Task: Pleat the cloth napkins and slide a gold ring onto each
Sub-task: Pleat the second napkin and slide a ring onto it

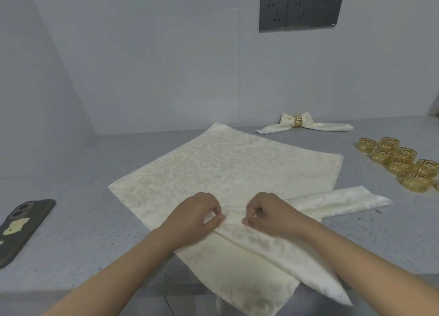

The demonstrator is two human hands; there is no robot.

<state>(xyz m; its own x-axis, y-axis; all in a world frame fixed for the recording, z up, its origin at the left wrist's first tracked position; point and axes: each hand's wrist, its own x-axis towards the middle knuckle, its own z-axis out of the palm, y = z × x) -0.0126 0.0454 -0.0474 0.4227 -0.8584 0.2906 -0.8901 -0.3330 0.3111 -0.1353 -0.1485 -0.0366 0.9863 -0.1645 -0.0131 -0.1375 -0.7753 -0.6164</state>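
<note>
A cream patterned cloth napkin (228, 163) lies spread on the grey counter, its near corner hanging over the front edge. A raised fold runs across it near me. My left hand (194, 217) pinches that fold at its left side, fingers curled. My right hand (268, 214) pinches the same fold just to the right. Several gold rings (401, 164) sit in a cluster at the right. A finished pleated napkin with a gold ring (298, 121) around its middle lies at the back by the wall.
A folded cream napkin (342, 200) lies to the right of my hands. A phone in a dark case (20, 227) rests at the left. The wall carries a dark socket panel (300, 10). The counter's front edge (147, 289) is close to me.
</note>
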